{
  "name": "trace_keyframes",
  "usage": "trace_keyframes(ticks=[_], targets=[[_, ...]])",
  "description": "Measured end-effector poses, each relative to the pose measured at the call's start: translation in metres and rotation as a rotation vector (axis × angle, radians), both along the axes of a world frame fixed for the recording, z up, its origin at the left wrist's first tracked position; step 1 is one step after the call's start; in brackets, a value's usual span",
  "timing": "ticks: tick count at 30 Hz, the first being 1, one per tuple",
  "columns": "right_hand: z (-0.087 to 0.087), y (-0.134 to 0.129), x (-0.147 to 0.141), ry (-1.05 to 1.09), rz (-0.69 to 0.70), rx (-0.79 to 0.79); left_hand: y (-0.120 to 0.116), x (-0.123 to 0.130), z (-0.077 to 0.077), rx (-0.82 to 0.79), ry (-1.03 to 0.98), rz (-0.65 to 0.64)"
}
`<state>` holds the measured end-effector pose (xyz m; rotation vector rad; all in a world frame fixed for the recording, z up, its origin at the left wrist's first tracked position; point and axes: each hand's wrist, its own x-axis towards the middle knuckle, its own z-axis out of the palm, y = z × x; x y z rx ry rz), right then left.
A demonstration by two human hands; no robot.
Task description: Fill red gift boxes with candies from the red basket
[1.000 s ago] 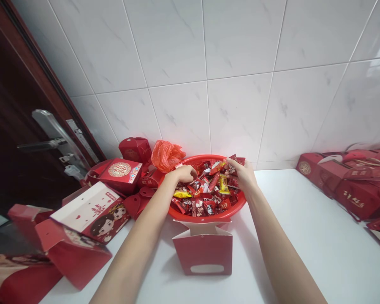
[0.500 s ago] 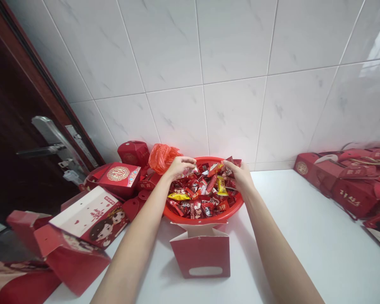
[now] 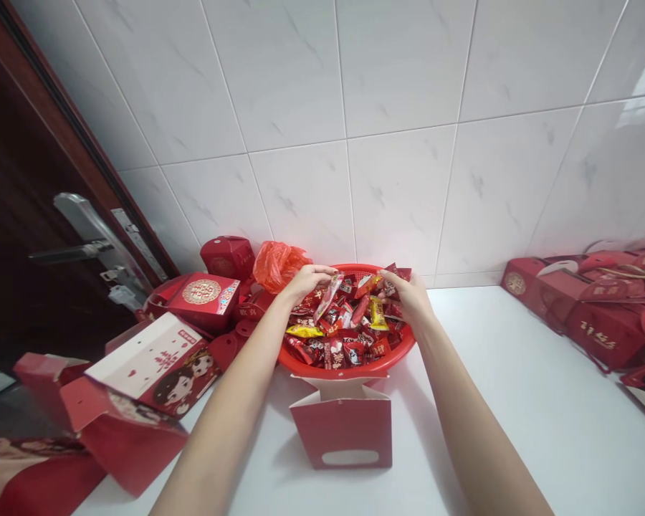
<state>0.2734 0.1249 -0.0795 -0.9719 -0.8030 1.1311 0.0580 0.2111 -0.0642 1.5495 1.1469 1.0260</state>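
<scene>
Wrapped candies in red, yellow and pinkish wrappers fill a round red plastic basket against the wall. Over its back left side, my left hand pinches a long pinkish-white wrapped candy, which slants down over the pile. My right hand is at the back right rim, fingers closed on wrapped candies; red wrappers show at its fingertips, partly hidden by the hand. Between my forearms stands a red paper box, its top open, in front of the basket.
Folded red gift boxes crowd the left side by the door, with a crumpled orange-red plastic bag behind. More red boxes are piled on the right of the white table. A tiled wall rises behind.
A long pinkish-white candy now shows clearly in my left hand, where a small clear-looking wrapper showed before. My right hand stays nearly in place with its candies.
</scene>
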Motion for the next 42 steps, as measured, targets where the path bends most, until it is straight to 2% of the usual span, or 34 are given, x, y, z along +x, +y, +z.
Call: trace_keyframes(ticks=[13,21,29,32,36,38,40,42], targets=[[0.004,0.001,0.0,0.055,0.075,0.002,0.004,-0.002,0.0,0.221,-0.04,0.111],[0.004,-0.001,0.0,0.038,0.113,-0.042,0.001,-0.002,0.001,0.206,-0.093,0.094],[0.005,-0.003,-0.001,0.006,0.121,-0.041,-0.001,-0.001,0.003,0.234,0.024,0.091],[0.005,-0.004,-0.001,0.005,0.11,-0.046,-0.011,-0.003,0.011,0.205,0.095,-0.021],[0.004,-0.004,0.0,-0.002,0.113,-0.038,-0.033,-0.009,0.023,0.04,0.312,-0.434],[0.003,-0.003,0.0,-0.012,0.121,-0.032,-0.043,-0.013,0.025,-0.033,0.45,-0.579],[0.002,-0.002,0.0,-0.013,0.121,-0.032,-0.05,-0.016,0.024,0.002,0.613,-0.55],[0.002,-0.002,-0.001,-0.005,0.117,-0.031,-0.053,-0.019,0.023,0.123,0.786,-0.4]])
